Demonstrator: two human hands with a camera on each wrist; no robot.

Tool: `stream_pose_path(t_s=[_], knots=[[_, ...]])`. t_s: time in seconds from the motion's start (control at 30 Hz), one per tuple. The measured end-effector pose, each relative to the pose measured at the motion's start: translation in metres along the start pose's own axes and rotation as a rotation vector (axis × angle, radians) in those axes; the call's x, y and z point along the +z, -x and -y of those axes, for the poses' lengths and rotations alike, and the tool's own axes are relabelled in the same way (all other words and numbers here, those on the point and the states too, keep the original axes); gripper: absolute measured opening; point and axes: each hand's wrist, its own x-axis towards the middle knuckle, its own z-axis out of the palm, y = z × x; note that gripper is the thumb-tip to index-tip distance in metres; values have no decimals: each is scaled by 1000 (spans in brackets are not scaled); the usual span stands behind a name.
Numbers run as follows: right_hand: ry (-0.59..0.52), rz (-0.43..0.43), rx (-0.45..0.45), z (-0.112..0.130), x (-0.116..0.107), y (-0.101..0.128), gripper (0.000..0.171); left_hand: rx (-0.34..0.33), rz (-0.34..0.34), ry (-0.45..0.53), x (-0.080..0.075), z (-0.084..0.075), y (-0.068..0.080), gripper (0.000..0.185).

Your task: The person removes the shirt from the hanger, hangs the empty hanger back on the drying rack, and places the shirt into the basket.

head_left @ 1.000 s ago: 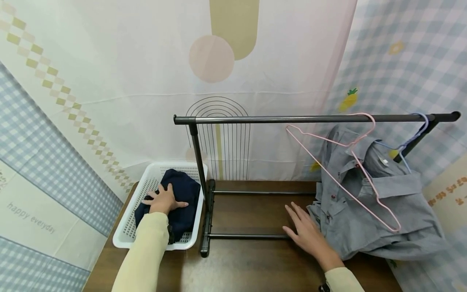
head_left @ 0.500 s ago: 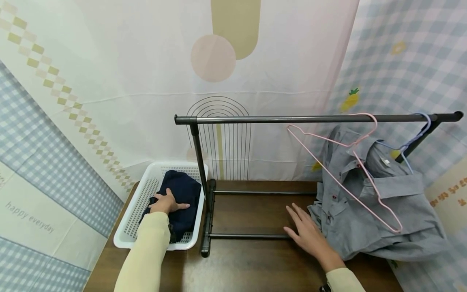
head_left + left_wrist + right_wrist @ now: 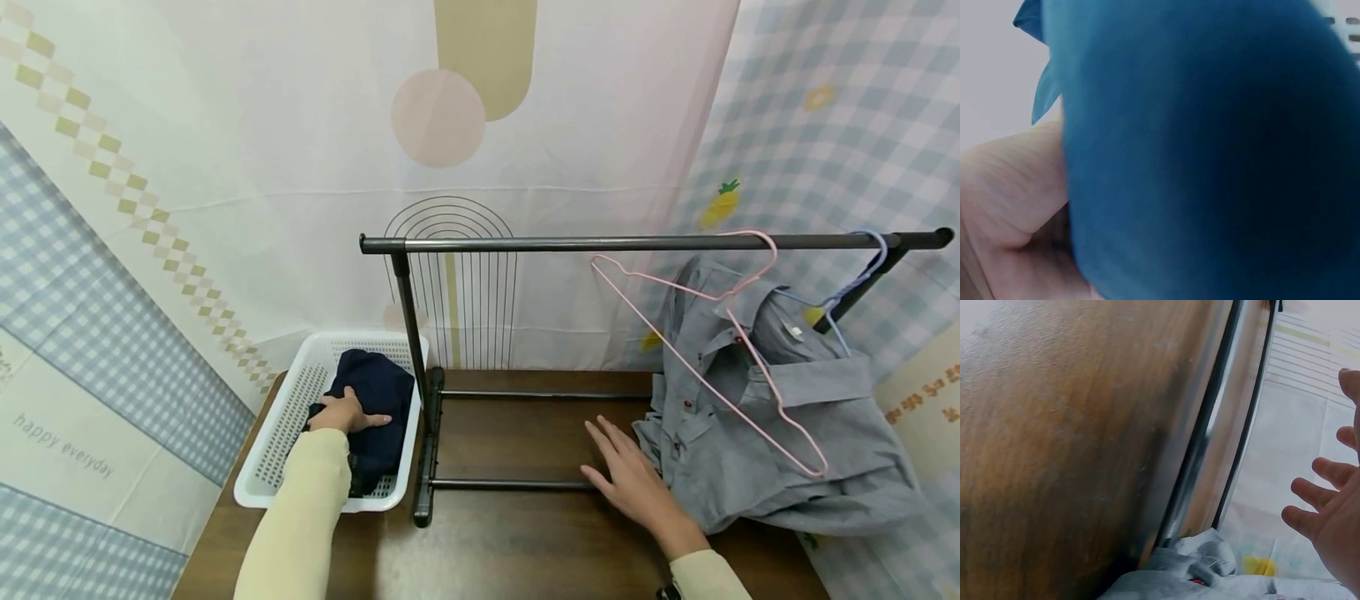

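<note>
"Gripping the navy cloth (image 3: pixel 381 379) with your left hand (image 3: pixel 347 414), you have it down inside the white basket (image 3: pixel 262 477), at the left end of the counter (image 3: pixel 510 546)!"

"And how do those fingers sit?"

"Curled over the cloth's left side, your thumb laid straight across the top. Your left wrist view is nearly all blue fabric, your hand tucked in at its edge, the tips hidden behind."

"Over on your other side, then?"

"Your right hand (image 3: pixel 626 475) is above the counter, fingers spread wide, near the low rail of the rack (image 3: pixel 525 245) and just beside the grey shirt (image 3: pixel 810 433). Whether it brushes the shirt, I can't tell."

"Talk us along that bar!"

"Well, a pink hanger (image 3: pixel 729 297) hooks over it, slanting across in front of the shirt. Further right, a blue hanger (image 3: pixel 834 300) hooks on too and dips down to the shirt's collar."

"And the rack's left leg?"

"Right beside your basket, with the patterned curtain (image 3: pixel 300 125) spread behind everything."
</note>
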Motion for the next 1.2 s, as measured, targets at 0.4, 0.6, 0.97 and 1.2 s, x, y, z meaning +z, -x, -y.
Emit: stream_pose_path(t_s=[0.4, 0.6, 0.97, 1.2], knots=[[-45, -95, -123, 14, -24, -10, 82, 93, -96, 14, -27, 7, 19, 119], [-43, -146, -163, 19, -47, -12, 85, 237, -231, -39, -30, 6, 33, 114], [-5, -162, -175, 28, -91, -11, 87, 474, -531, -86, -14, -7, 79, 102], [31, -234, -230, 32, -113, -8, 91, 550, -603, -70, -5, -19, 111, 100]])
